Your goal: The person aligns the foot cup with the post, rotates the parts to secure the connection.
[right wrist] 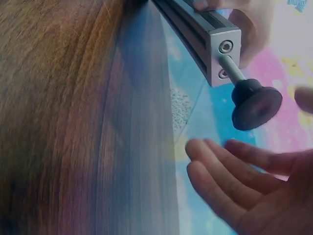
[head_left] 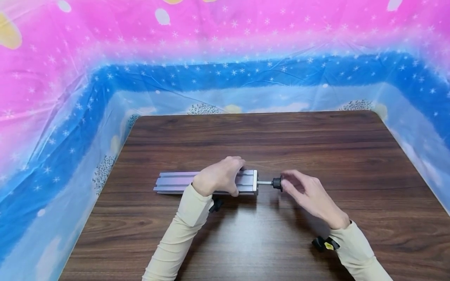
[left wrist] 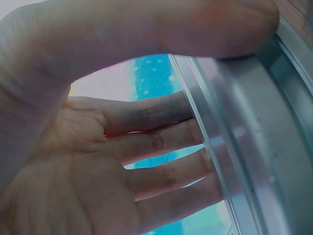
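Note:
A silver aluminium extrusion profile with long grooves lies crosswise on the table. My left hand grips it across its width, thumb on the near side and fingers on the far side. Two bolts show in its end plate in the right wrist view. From that plate a threaded stud sticks out to the right, carrying a black round levelling foot. Around the foot, thumb and fingers spread apart, is my right hand. The right wrist view shows a gap between its fingertips and the foot.
The dark wood-grain table has rounded far corners. A pink and blue patterned cloth hangs behind it and along both sides. Black wrist-worn devices sit under the cream sleeves.

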Tool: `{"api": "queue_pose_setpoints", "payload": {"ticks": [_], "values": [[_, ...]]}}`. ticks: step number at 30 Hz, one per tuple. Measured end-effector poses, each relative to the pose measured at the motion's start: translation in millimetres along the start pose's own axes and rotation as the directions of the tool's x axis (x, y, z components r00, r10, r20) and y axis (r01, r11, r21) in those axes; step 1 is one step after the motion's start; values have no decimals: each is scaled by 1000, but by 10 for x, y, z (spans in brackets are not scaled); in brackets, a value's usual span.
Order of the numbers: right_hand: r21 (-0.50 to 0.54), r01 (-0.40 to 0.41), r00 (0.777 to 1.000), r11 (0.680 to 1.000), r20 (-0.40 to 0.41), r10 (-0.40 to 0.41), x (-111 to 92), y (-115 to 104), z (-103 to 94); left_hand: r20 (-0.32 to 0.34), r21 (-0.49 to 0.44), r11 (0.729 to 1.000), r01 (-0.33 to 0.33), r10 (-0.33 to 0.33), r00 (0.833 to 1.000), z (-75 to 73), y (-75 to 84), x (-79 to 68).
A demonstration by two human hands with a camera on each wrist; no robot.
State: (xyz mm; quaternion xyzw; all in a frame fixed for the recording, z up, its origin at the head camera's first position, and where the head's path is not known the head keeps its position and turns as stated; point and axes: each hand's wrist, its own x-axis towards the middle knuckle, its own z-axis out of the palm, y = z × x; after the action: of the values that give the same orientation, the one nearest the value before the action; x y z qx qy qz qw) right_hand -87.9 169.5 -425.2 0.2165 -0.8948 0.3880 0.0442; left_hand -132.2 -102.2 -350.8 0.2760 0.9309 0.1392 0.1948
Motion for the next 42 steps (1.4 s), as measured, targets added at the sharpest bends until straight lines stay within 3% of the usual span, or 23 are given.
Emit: {"api": "queue_pose_setpoints", "payload": {"ticks": [3,6,10,26,35,42], "values": [[1,136,990,991,-27,-136,-21,18,9,1,-2,1000,0,0,1000,-6,-4,-1],[7,259,964,966,-60,-258,-18,27,32,8,-3,1000,1,-1,1000,-10,-7,1],[-9,317,943,948,-99,-317,-7,31,50,10,-9,1000,4,-4,1000,-13,-12,9],[-50,246,963,968,-98,-250,-13,51,43,10,-16,1000,-1,1,1000,-26,-3,6],[-55,93,992,994,-78,-97,-15,-6,29,13,-21,1000,-9,9,1000,-17,4,9],[16,1,1000,1000,-31,-1,18,-59,17,9,-13,1000,-4,4,1000,-24,16,1]]}}
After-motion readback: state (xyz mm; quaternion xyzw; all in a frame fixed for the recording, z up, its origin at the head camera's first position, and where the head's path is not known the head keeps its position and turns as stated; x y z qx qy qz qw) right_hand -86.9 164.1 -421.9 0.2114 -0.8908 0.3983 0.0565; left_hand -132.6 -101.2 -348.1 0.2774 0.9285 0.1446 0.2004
